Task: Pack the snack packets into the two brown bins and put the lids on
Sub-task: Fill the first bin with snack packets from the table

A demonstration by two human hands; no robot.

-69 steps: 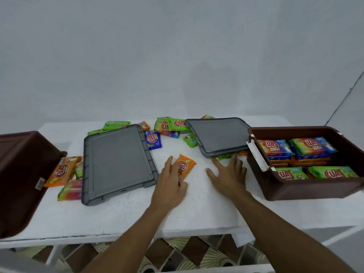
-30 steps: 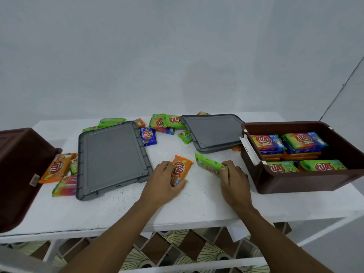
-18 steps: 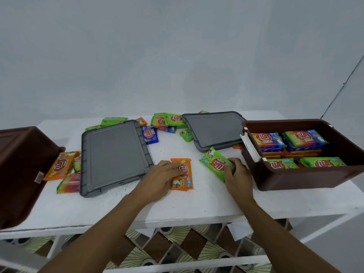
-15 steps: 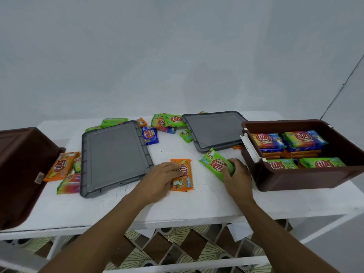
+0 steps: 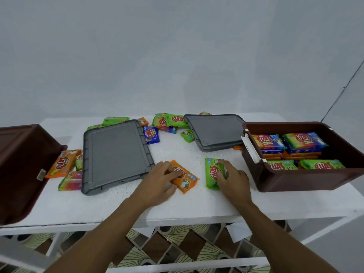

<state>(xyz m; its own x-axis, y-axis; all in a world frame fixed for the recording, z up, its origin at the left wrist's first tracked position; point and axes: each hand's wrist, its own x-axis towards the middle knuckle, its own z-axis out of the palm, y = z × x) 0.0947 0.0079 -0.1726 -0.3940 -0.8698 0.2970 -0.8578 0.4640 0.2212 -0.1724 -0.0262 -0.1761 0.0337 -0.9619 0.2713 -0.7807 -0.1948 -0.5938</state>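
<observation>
Since before, green packet [image 5: 213, 173] lies flat — upright.

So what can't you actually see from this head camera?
- Left brown bin: cut off by the frame's left edge, its inside faces away.
- Orange packets in the right brown bin: count hidden under upper packets.
- Packet behind the right grey lid: mostly hidden.
- Small print on packets: too small.

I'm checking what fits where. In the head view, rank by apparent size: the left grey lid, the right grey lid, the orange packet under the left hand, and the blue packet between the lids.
1. Left grey lid, though nearer the camera.
2. Right grey lid.
3. Orange packet, part hidden by the left hand.
4. Blue packet; farther away, so it may match the orange one.
</observation>
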